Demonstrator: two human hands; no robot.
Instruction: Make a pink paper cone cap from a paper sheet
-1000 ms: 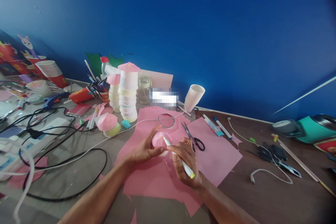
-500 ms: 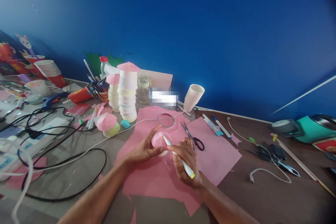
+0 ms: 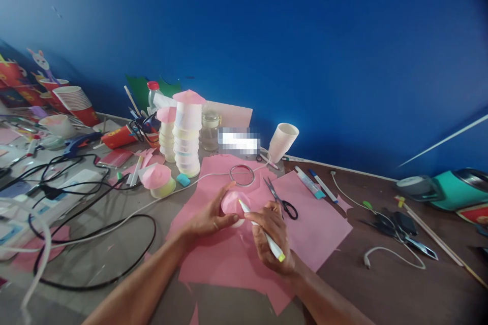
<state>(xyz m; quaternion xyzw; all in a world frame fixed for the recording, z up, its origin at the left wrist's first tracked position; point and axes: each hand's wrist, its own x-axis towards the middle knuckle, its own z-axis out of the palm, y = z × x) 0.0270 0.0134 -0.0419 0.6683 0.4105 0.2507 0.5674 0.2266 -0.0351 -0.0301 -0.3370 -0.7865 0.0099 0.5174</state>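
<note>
Between my hands is a paper cup with a pink paper cone point(image 3: 232, 202) on top. My left hand point(image 3: 215, 216) wraps around its left side, thumb in front and fingers behind. In my right hand point(image 3: 271, 236) is a white marker point(image 3: 271, 245) with a yellow end, its tip touching or very close to the pink cone. Pink paper sheets point(image 3: 217, 264) lie beneath both hands. Just beyond the cone rests a roll of tape point(image 3: 242, 175), and black-handled scissors point(image 3: 284, 203) lie open to the right.
Two pink-topped paper-cup towers point(image 3: 187, 134) and a shorter capped cup point(image 3: 158, 180) stand left. A leaning stack of white cups point(image 3: 282, 141) is at the back. Cables point(image 3: 152, 223) spread across the left side. Markers point(image 3: 308, 182) and a teal kettle point(image 3: 457, 188) are on the right.
The view has shifted slightly, so the scene sits a little to the right. My hands keep the same hold on the cup and marker.
</note>
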